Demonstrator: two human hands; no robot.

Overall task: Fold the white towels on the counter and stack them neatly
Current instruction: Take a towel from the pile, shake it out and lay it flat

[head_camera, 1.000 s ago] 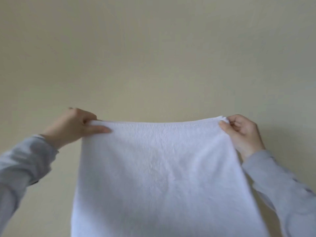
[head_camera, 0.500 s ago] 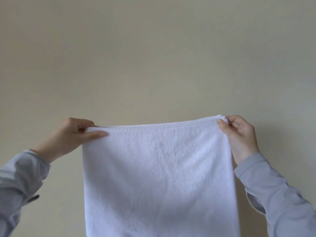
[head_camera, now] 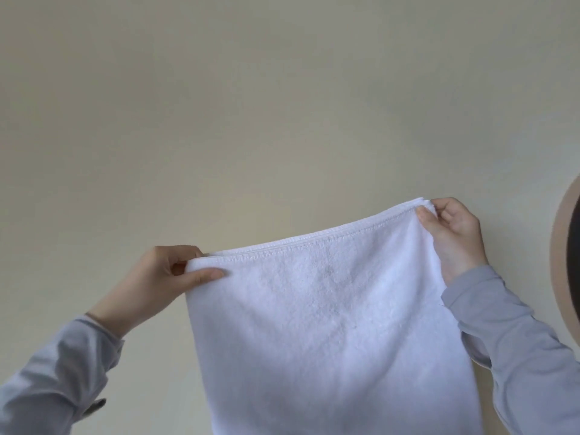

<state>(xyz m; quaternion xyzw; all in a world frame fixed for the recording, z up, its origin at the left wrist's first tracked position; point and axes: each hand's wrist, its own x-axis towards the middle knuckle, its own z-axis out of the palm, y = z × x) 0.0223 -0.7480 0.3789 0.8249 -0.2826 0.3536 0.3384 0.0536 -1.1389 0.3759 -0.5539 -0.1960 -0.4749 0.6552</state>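
The white towel (head_camera: 329, 334) hung in the lower centre of the frame before a wall (head_camera: 282, 105). The left hand (head_camera: 160, 277) pinched its top left corner with thumb and curled fingers. The right hand (head_camera: 452, 237) pinched the top right corner, higher. This probably kept the hem taut so the cloth dropped flat for folding. The hem seemed doubled, though blur left that unsure. A round tan-rimmed object (head_camera: 565, 262) sat at the right edge; nothing blocked the towel.

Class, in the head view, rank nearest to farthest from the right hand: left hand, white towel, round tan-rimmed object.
1. white towel: corner pinched by the right hand.
2. round tan-rimmed object: at the right edge.
3. left hand: at the towel's other corner.
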